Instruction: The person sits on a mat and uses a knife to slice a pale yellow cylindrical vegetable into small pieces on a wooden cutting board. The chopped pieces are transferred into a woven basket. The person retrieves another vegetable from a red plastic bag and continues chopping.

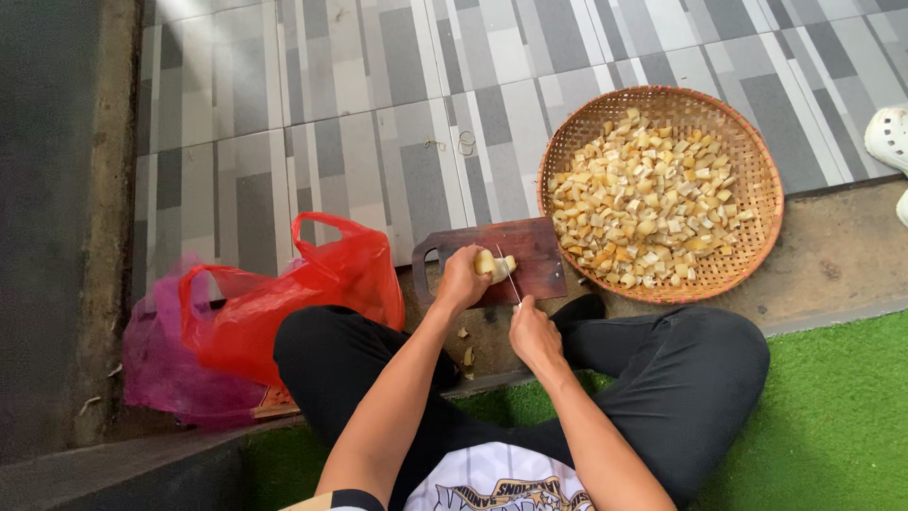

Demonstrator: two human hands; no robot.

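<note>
— Fingertips worry me: my left hand (462, 279) pins the yellow chunk (494, 264) on the dark cutting board (530, 248), just beside the blade.
— And the right hand (532, 331)?
— Closed round the knife (509, 275). A slip could nick a finger, or roll pieces short of the woven tray (757, 170).

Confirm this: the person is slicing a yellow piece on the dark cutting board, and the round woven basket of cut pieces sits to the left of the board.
Not quite. The head view shows the woven basket to the right of the cutting board, not left. The rest holds: the left hand steadies the yellow piece, and the right hand holds the knife.
</note>
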